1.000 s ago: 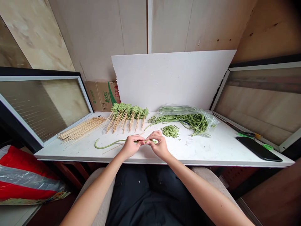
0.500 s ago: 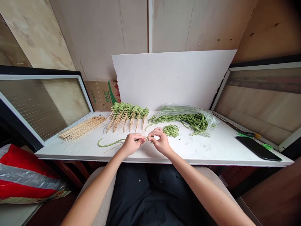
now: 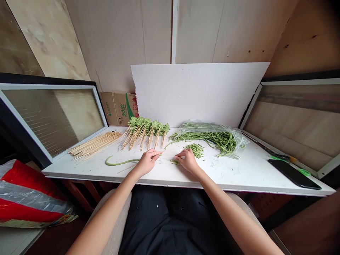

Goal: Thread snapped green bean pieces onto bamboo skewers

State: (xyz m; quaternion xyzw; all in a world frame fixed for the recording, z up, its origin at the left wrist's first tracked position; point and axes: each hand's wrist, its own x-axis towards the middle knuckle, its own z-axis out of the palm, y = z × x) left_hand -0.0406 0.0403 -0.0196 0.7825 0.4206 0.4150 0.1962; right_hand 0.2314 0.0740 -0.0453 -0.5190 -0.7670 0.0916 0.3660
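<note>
My left hand (image 3: 147, 163) is closed in a pinch round a long green bean (image 3: 119, 163). The bean's curved tail lies on the white table to the left, and its short end shows just past my fingertips. My right hand (image 3: 187, 160) is low over the table, thumb and fingers pinched at some short bean pieces (image 3: 174, 162); the fingers partly hide them. Just behind that hand is a small heap of snapped bean pieces (image 3: 197, 150). A thin wooden stick (image 3: 126, 170) lies beside the left forearm, close to the bean's tail.
Bare skewers (image 3: 95, 144) lie in a bundle at left. Skewers loaded with bean pieces (image 3: 148, 126) are stacked at the back. A clear plastic bag of long beans (image 3: 212, 136) rests at back right. A black phone (image 3: 293, 173) lies near the right edge. A white board (image 3: 199, 94) stands behind.
My hands were together at the bean's end; now they are apart. My right hand has moved down and right to the short pieces. The bean in my left hand has slid slightly left.
</note>
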